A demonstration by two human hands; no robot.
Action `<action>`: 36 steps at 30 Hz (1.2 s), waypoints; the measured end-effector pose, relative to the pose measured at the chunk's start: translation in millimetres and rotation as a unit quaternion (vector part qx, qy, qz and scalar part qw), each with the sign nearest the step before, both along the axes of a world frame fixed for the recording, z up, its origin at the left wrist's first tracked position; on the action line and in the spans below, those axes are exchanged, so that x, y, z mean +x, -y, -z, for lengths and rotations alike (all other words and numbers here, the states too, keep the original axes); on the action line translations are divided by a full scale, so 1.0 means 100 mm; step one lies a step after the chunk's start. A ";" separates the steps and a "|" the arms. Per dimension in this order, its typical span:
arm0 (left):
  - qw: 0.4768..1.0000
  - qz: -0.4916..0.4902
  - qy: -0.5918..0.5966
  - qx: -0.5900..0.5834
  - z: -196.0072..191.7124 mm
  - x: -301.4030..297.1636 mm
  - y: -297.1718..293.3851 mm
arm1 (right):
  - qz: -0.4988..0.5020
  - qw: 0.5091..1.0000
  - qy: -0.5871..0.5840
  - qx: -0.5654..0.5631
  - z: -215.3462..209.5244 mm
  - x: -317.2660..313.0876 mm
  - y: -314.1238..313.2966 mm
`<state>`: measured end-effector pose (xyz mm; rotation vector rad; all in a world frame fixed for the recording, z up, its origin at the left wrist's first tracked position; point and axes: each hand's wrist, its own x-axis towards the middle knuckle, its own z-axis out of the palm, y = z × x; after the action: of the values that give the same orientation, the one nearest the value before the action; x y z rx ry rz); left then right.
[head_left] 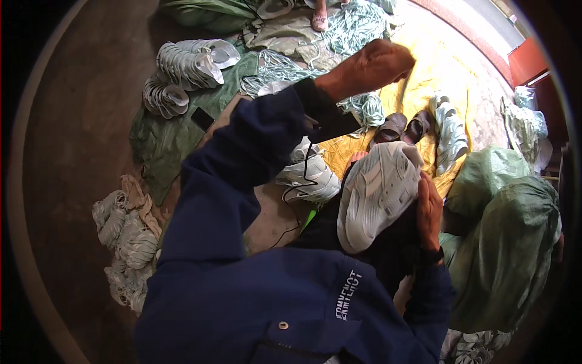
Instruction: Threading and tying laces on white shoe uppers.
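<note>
My left hand [376, 67] is raised above the floor, well forward of my body. Its fingers are closed in a fist-like pinch, and what they hold, if anything, cannot be made out. A black band and a dark flat device [334, 127] sit at that wrist, with a thin black cable hanging down. On my lap lies a pale grey-white shoe upper [377, 197] with mesh panels and layered trim. My right hand [429, 209] grips its right side, fingers along the edge and thumb out of sight.
Nested pale shoe uppers [191, 64] lie on green sheeting, near a black phone [202, 119]. More uppers [309, 176] stand before me. Pale green laces [357, 27] are heaped ahead; dark sandals [391, 127] rest on yellow sheeting [418, 73]. Full green sacks [509, 249] stand at right.
</note>
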<state>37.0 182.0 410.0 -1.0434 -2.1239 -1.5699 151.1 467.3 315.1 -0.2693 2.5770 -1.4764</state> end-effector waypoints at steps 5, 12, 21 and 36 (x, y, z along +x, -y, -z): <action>0.986 0.134 0.075 0.066 -0.96 0.42 -0.39 | 0.049 0.984 -0.116 -0.122 -0.71 -0.04 0.13; 0.938 0.326 0.101 0.050 -1.56 0.86 -0.86 | -0.075 0.909 -0.170 -0.374 -2.05 0.25 0.18; 0.965 0.159 0.206 -0.020 -1.85 1.36 -0.26 | -0.055 0.881 -0.076 -0.464 -1.60 0.74 -1.01; 0.919 0.326 0.216 0.055 -1.55 1.36 0.27 | 0.135 0.983 -0.006 0.127 0.94 1.59 -2.09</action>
<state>173.1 155.4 564.7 -1.5989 -2.0063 -2.3852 309.7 676.1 220.8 0.1085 2.8630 -1.1979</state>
